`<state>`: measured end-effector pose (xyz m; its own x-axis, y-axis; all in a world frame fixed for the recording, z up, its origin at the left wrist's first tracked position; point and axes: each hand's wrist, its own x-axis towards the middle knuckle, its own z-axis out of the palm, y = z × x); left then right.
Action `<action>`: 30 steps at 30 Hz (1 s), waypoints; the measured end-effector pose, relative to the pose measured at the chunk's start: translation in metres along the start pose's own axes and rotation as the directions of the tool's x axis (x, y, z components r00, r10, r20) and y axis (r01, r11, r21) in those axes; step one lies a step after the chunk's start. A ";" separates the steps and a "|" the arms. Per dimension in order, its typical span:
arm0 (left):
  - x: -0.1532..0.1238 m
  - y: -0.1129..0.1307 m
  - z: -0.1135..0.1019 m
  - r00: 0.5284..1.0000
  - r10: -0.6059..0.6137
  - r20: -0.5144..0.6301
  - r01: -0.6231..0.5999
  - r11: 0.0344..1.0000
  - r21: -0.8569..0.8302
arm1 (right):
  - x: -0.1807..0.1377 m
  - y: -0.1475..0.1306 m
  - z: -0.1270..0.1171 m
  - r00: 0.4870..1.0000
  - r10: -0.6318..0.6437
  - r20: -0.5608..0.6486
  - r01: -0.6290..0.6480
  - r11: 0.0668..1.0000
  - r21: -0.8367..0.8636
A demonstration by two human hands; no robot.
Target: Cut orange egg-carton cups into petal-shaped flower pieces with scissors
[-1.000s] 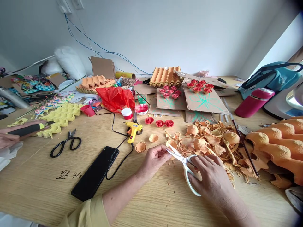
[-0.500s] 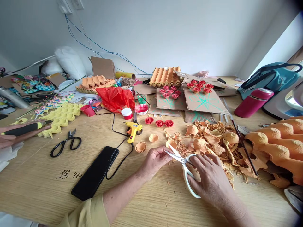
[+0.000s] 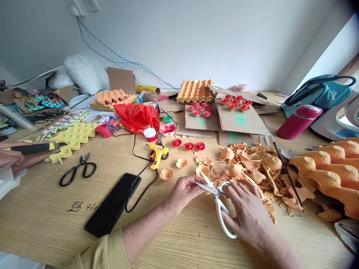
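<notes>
My right hand (image 3: pixel 246 213) grips white-handled scissors (image 3: pixel 221 215), fingers and thumb through the loops, blades parted and pointing left. Their tips reach the fingers of my left hand (image 3: pixel 183 194), which is closed in a pinch. Whatever it pinches is hidden behind the fingers. Just beyond the blades lies an orange egg-carton cup (image 3: pixel 204 171). Two petal-edged orange cups, one (image 3: pixel 166 173) nearer and one (image 3: pixel 181 163) farther, rest on the table left of it. Behind them sit three red paper roses (image 3: pixel 189 146).
Orange carton scraps (image 3: pixel 246 164) are heaped right, beside an orange egg tray (image 3: pixel 333 168) and a paintbrush (image 3: pixel 286 172). A yellow glue gun (image 3: pixel 159 154), black phone (image 3: pixel 112 205) and black scissors (image 3: pixel 80 170) lie left. Another person's hands (image 3: pixel 14 157) are by a yellow tray (image 3: pixel 75 136). Roses stand on cardboard (image 3: pixel 244 119).
The scissors' handles have dipped slightly, with the blades still parted. My left hand stays nearly in place. The other person's hands at the left have shifted a little.
</notes>
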<state>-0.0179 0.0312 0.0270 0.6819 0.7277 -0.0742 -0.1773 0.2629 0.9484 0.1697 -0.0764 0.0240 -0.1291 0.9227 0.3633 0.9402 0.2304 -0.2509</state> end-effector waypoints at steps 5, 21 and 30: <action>-0.001 0.002 0.001 0.999 0.024 0.022 -0.024 1.000 -0.004 | 0.000 -0.002 0.000 1.000 -0.006 0.014 0.005 0.999 0.044; -0.001 0.009 0.000 0.994 0.062 0.095 -0.062 0.998 -0.001 | -0.002 -0.004 -0.002 0.999 -0.051 -0.010 0.052 0.994 0.092; 0.004 0.010 -0.009 0.990 0.091 0.111 -0.108 0.981 0.160 | -0.003 -0.003 -0.002 0.998 -0.055 -0.006 0.055 0.991 0.118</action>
<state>-0.0235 0.0427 0.0337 0.7373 0.6739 0.0473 -0.1346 0.0779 0.9878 0.1676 -0.0803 0.0259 -0.1788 0.9068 0.3817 0.8877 0.3160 -0.3349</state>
